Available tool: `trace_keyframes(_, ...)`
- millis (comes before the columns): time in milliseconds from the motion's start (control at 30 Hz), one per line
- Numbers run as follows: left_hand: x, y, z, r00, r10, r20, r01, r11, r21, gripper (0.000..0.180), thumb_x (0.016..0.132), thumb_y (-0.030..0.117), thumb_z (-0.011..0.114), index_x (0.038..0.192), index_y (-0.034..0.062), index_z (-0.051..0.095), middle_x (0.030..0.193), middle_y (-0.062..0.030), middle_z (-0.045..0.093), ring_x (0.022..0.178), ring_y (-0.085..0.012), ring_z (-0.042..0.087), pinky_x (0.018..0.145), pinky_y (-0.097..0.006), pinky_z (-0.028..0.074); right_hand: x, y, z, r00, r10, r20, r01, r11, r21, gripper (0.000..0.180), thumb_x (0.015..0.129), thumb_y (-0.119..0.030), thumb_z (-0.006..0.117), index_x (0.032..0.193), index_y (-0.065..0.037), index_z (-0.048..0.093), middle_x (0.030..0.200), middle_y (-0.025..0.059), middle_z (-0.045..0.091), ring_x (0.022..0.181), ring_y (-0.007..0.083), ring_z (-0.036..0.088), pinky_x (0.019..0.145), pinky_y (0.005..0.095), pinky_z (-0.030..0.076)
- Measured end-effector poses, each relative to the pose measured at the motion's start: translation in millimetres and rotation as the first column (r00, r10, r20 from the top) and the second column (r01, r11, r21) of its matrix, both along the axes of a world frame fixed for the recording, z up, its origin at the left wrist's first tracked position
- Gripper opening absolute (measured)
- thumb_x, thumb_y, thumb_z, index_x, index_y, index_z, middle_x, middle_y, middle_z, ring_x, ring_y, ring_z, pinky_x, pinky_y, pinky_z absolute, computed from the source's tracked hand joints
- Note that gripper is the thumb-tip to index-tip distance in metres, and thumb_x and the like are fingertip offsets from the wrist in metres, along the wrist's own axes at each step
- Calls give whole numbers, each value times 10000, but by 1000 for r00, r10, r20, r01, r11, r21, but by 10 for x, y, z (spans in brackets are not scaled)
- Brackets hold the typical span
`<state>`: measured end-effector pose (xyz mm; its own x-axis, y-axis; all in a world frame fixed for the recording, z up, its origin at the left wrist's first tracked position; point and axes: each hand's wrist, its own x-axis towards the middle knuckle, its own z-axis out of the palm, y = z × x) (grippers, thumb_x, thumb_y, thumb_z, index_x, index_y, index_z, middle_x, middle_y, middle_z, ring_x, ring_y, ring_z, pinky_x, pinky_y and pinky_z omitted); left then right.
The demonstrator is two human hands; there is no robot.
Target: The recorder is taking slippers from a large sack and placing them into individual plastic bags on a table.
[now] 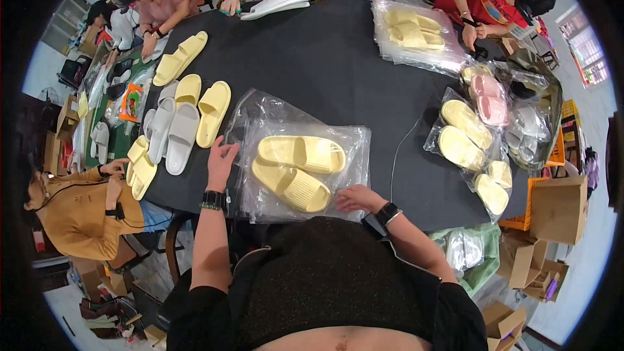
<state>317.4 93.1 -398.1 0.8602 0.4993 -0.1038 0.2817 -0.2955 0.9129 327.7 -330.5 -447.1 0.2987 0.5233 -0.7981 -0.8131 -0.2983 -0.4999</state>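
Observation:
A pair of pale yellow slippers [276, 151] lies side by side on a stack of clear plastic bags [354, 156] in front of me. Just left of the bags is my left hand [223, 158], its fingers apart and nothing visible in them. My right hand [359, 199] is over the lower right of the bags, beside the ribbed strap of the nearer slipper. Its fingers reach loosely leftward and it holds nothing that I can see. Left of my left hand lie loose yellow slippers [214, 112] and grey slippers [182, 138].
Bagged yellow slippers [465, 123] and bagged pink slippers [489, 99] lie along the right of the black table [305, 58]. Another yellow pair on plastic bags [416, 29] lies at the far right. Several people work around the table. Cardboard boxes [558, 208] stand at right.

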Motion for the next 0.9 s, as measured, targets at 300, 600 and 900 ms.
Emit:
trace_keyframes(300,-12,-105,309,983,-183,-31,184,981,58,149,893,119,683,835,-1,616,730,-7,631,691,-55,570,624,-220,442,-13,129,-186,985,-124,122,109,987,119,162,964,-253,600,989,-98,561,959,45,660,862,142,654,767,276,531)
trace_keyframes(600,-758,-61,230,920,-332,-209,284,931,-231,82,918,94,646,907,23,606,795,-20,665,734,-68,589,698,-223,483,0,-201,-95,896,-212,391,277,953,-119,240,959,-229,573,1091,-40,504,930,40,590,850,129,601,662,285,533)
trace_keyframes(900,-324,-333,418,968,-187,-170,96,894,-437,348,1011,296,518,1237,33,556,917,-80,689,780,-144,668,660,-245,487,-33,-213,-248,823,-21,567,167,964,-206,615,849,-108,699,1346,-29,344,986,100,574,785,150,588,608,276,519)
